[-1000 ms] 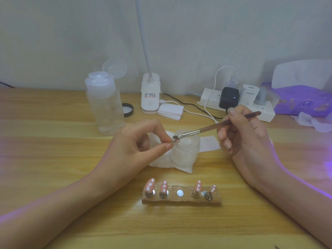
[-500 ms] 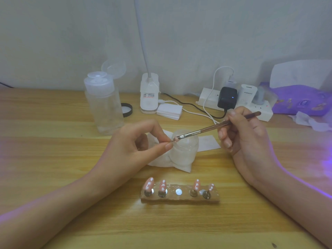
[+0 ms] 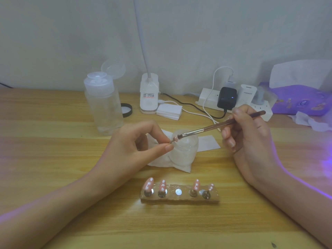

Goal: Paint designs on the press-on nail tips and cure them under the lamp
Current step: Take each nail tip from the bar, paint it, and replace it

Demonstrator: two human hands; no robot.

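My left hand [image 3: 136, 146] pinches a small pink nail tip [image 3: 175, 139] between thumb and forefinger, just in front of a small clear jar [image 3: 186, 150]. My right hand [image 3: 246, 133] grips a thin brown brush [image 3: 215, 126], and its bristles touch the held tip. Nearer to me, a wooden holder [image 3: 179, 198] carries several pink nail tips with white dots on metal studs; its middle stud is bare.
The jar stands on a crumpled white wipe [image 3: 170, 162]. Behind are a clear pump bottle [image 3: 104, 105], a black lid [image 3: 126, 109], a white lamp base [image 3: 149, 97], a stack of pads [image 3: 168, 111], a power strip [image 3: 233, 101] and a purple pack [image 3: 303, 101]. Purple light glows at right.
The brush tip has slid slightly right along the held nail tip. Both hands stay almost where they were.
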